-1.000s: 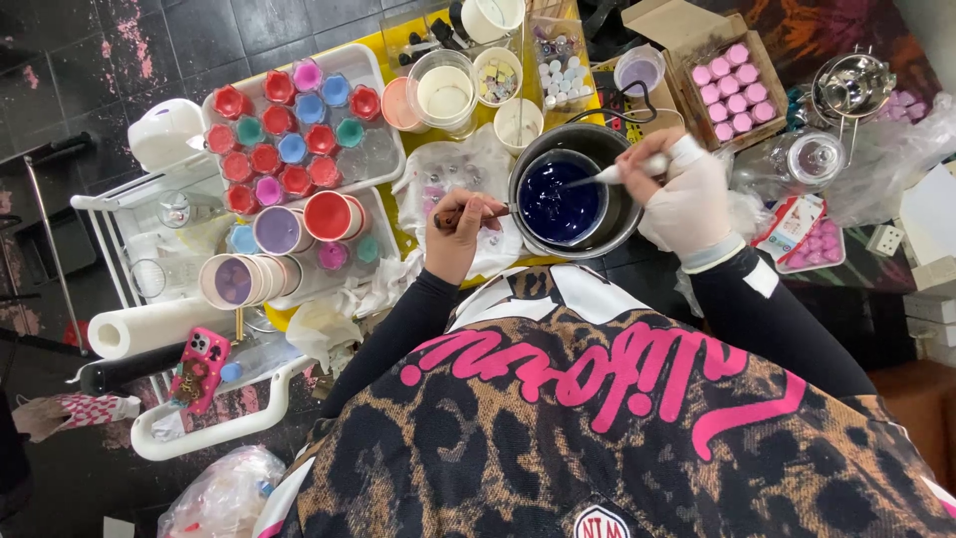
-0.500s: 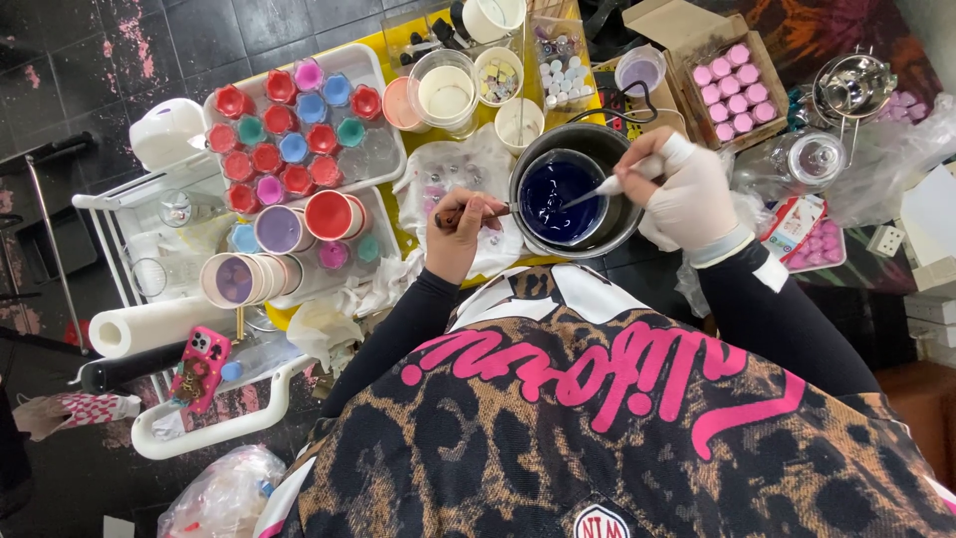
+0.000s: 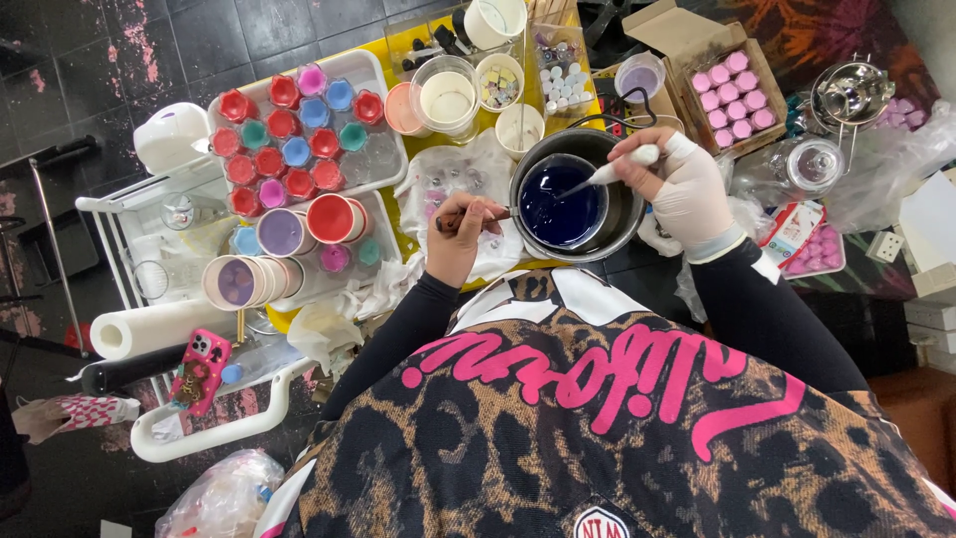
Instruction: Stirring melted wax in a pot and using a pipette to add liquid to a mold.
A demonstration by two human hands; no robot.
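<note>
- A leopard-print top with pink lettering [image 3: 597,418] fills the near part of the view, black sleeves reaching forward.
- The bare left hand [image 3: 460,239] has its grip clamped on the dark handle [image 3: 493,215] of the round metal pot [image 3: 627,214], which sits on the yellow counter [image 3: 418,244] just ahead of the body.
- The pot holds a glossy, deep blue liquid [image 3: 560,204], smooth on top.
- The white-gloved right hand [image 3: 687,189] has its grip closed on a white stirring tool [image 3: 609,175] whose thin tip dips into the liquid.
- To the left, a white tray of small red, blue and pink cups [image 3: 299,125].
- Farther right, an open cardboard box of pink round pieces [image 3: 735,90].
</note>
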